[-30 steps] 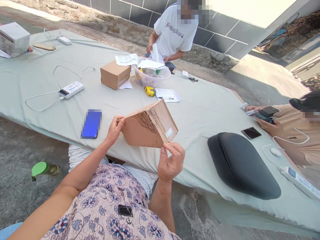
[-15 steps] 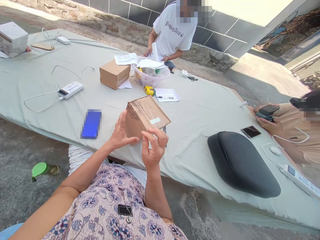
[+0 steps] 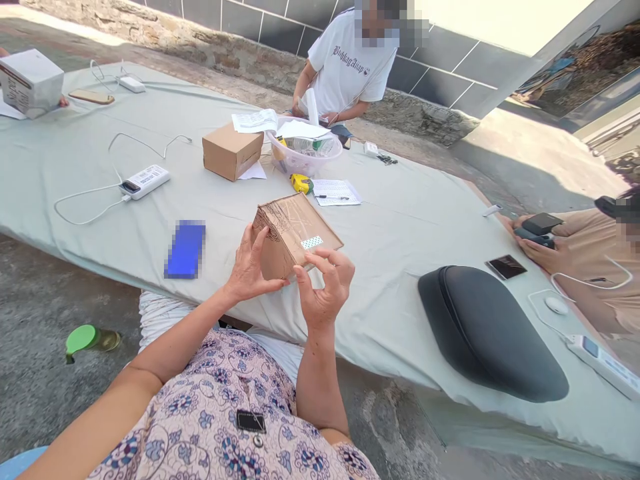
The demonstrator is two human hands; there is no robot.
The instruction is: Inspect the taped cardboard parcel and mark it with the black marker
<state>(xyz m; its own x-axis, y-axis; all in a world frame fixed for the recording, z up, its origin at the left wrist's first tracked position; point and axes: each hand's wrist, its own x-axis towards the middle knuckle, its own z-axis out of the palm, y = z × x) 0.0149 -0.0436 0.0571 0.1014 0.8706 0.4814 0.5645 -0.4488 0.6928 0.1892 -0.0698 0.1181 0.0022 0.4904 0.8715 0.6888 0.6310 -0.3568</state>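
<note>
A brown cardboard box is tilted up over the near side of the table, dark scribbled lines on its left part and a small patterned sticker on its top face. My left hand grips the box's left side, thumb along the bottom edge and fingers up the side. At the near right edge, below the sticker, my right hand has its thumb and forefinger bent around the lid's rim. Whether a thin piece is between those fingertips is too small to tell.
Left of the box lies a blurred blue phone; a white power bank is beyond it. Further back are another cardboard box, a plastic basin and a yellow tape measure. A black cushion sits right. Co-workers sit opposite and right.
My right hand has slid rightward along the near edge of the box and its fingers have spread a little. My left fingers have shifted slightly on the box's side.
</note>
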